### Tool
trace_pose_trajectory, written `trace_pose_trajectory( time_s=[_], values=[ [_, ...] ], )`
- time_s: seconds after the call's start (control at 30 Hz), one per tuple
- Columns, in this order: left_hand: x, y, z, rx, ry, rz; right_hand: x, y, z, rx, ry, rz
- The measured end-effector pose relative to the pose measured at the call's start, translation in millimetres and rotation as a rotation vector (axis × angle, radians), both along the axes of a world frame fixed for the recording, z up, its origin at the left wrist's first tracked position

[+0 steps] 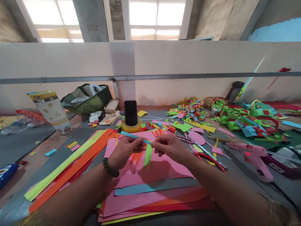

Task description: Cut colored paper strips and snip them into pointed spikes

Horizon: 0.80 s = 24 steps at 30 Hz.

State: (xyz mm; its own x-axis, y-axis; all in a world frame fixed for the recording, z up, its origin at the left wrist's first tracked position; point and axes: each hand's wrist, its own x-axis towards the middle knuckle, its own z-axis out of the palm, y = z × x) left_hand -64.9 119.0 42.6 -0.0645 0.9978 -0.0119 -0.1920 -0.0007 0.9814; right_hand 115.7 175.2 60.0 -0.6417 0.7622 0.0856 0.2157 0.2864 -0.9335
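A narrow light-blue paper strip (128, 135) is stretched between my two hands, above a stack of coloured paper. My left hand (128, 149) pinches it between thumb and fingers, its free end sticking out to the upper left. At the strip's other end, my right hand (170, 147) has thumb and fingertips closed on it. Below the strip, between the hands, lies a green paper strip (147, 155), with orange cut pieces (135, 157) beside it. A wider blue strip (152, 187) rests across the pink sheets (162, 171) nearer to me.
Yellow-green and orange strips (75, 169) lie at left. A phone (130, 113) stands in a tape roll (131, 127) behind my hands. Red-handled scissors (211, 160) and a pink glue gun (256, 157) lie at right. Farther off are a tumbler (53, 113) and paper flowers (188, 108).
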Motion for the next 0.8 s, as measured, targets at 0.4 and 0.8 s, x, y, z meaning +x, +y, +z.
trace_pose_trajectory(
  time_s=[0.4, 0.8],
  values=[
    [-12.0, -0.2, 12.6, 0.034, -0.176, -0.023, 47.0, -13.0, 46.8, 0.487, -0.536, -0.014],
    [-36.2, 9.9, 15.1, -0.011, -0.242, 0.088, 143.3, -6.2, -35.8, 0.582, -1.087, -0.387]
  ],
)
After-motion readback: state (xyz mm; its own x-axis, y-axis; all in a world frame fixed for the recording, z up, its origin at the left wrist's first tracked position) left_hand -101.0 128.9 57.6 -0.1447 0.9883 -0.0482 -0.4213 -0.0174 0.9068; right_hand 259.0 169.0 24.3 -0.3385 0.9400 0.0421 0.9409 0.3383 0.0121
